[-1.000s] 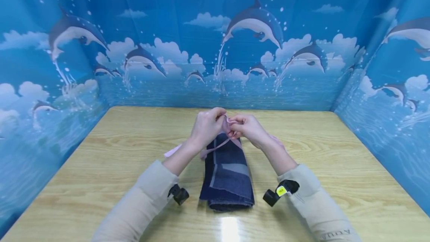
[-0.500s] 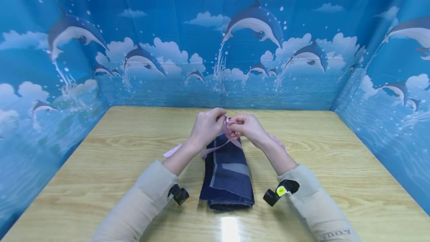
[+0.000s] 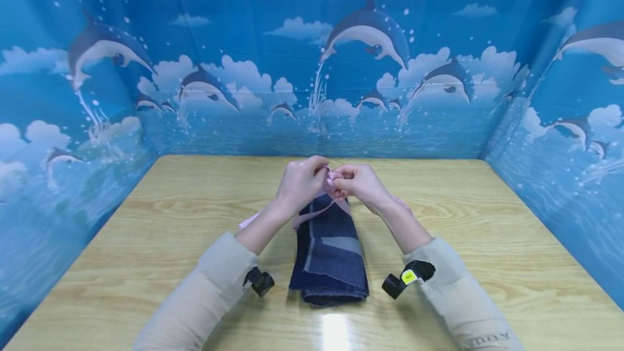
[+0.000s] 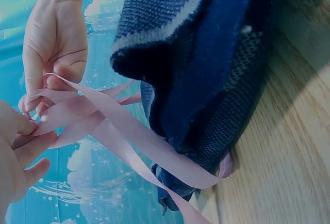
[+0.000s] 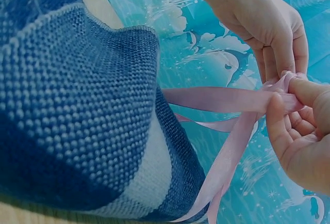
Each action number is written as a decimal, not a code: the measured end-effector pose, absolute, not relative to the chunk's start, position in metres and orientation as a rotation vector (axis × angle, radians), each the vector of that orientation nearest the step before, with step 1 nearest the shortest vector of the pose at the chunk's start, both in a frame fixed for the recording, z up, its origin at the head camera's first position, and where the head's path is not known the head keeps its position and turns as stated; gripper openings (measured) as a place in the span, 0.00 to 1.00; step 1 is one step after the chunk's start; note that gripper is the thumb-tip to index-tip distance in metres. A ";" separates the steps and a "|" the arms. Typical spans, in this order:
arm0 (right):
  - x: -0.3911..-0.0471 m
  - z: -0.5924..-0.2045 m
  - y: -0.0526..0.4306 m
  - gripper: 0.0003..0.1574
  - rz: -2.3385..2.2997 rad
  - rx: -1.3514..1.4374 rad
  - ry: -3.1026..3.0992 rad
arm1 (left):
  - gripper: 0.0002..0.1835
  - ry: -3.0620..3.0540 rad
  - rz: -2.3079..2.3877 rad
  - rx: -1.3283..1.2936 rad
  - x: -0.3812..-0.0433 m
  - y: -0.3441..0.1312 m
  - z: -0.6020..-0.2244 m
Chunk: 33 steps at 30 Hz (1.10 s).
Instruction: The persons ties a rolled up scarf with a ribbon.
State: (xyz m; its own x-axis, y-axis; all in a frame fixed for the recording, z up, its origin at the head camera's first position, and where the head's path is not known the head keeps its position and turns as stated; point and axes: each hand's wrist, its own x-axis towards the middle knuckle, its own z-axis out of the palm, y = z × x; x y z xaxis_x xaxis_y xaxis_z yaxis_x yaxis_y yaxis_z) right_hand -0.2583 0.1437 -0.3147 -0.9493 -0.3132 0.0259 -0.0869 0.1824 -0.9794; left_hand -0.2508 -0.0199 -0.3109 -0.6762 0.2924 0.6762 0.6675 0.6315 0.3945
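Observation:
A folded knitted scarf [image 3: 336, 259] in navy with grey-blue bands lies lengthwise on the table. Pink ribbon [image 4: 124, 146] passes round its far end and rises to both hands. My left hand [image 3: 299, 183] pinches the ribbon between thumb and fingers just beyond the scarf. Close beside it, my right hand [image 3: 363, 183] pinches another part of the same ribbon [image 5: 216, 99], fingertips nearly meeting the left ones. In the right wrist view several strands cross near the fingertips; whether they form a knot is hard to tell, since the fingers cover that spot.
The wood-grain table [image 3: 170, 286] carries the scarf. A blue curtain [image 3: 312, 123] printed with dolphins stands behind it and at both sides. Pale ribbon ends [image 3: 247, 221] stick out past the left forearm. Small black cameras [image 3: 263, 284] sit on both wrists.
The right fingers have shifted slightly on the ribbon, and the bit of ribbon between the fingertips looks more bunched. The left hand and the scarf stay in place.

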 end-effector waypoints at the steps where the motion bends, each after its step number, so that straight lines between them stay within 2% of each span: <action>1: -0.258 -0.315 0.144 0.14 -1.865 -0.383 2.269 | 0.07 -2.290 -0.868 -0.746 -0.251 -0.020 -0.311; 12: -0.256 -0.315 0.144 0.12 -2.033 -0.345 2.194 | 0.07 -2.394 -0.910 -0.708 -0.252 -0.021 -0.312; 22: -0.257 -0.319 0.142 0.22 -2.190 -0.435 2.103 | 0.06 -2.602 -0.954 -0.672 -0.254 -0.022 -0.311; 33: -0.255 -0.318 0.140 0.19 -2.175 -0.554 2.166 | 0.08 -2.698 -0.986 -0.635 -0.255 -0.024 -0.310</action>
State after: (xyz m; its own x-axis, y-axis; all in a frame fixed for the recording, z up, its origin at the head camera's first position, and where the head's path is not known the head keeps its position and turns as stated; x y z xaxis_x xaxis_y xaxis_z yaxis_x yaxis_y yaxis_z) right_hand -0.2550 0.1398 -0.3184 -0.9367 -0.2623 0.2320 -0.2310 -0.0352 -0.9723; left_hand -0.2554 -0.0238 -0.3099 -0.8877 0.3256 0.3256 0.4588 0.6853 0.5655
